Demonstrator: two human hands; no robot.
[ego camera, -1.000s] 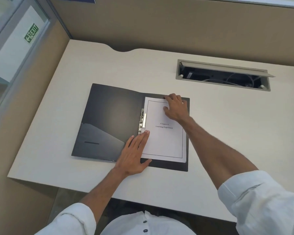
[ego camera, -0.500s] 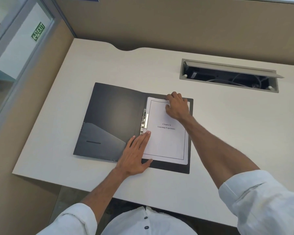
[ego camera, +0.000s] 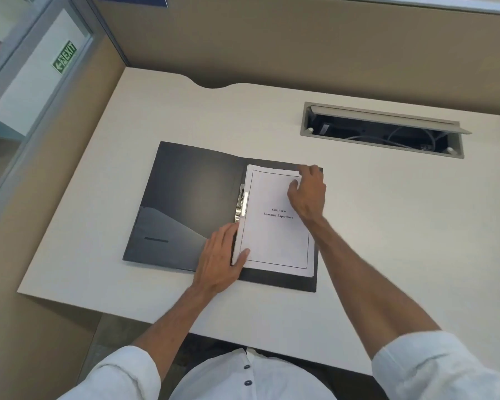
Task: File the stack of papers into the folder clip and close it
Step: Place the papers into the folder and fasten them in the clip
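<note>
A black folder (ego camera: 185,197) lies open on the desk. A stack of white papers (ego camera: 274,238) with a printed title page rests on its right half. A metal clip (ego camera: 241,204) runs along the spine at the stack's left edge. My left hand (ego camera: 221,255) lies flat at the stack's lower left corner, thumb on the paper, fingers along the left edge. My right hand (ego camera: 308,192) sits at the stack's top right corner, fingers curled on the paper's edge.
The cream desk (ego camera: 387,226) has an open cable tray (ego camera: 383,129) at the back right, with wires inside. Beige partition walls (ego camera: 272,47) enclose the back and left. A glass panel with an exit sign (ego camera: 65,57) stands at the left.
My right hand has slid from the top middle of the stack to its top right corner. My left hand has shifted slightly left, off the page face onto its edge.
</note>
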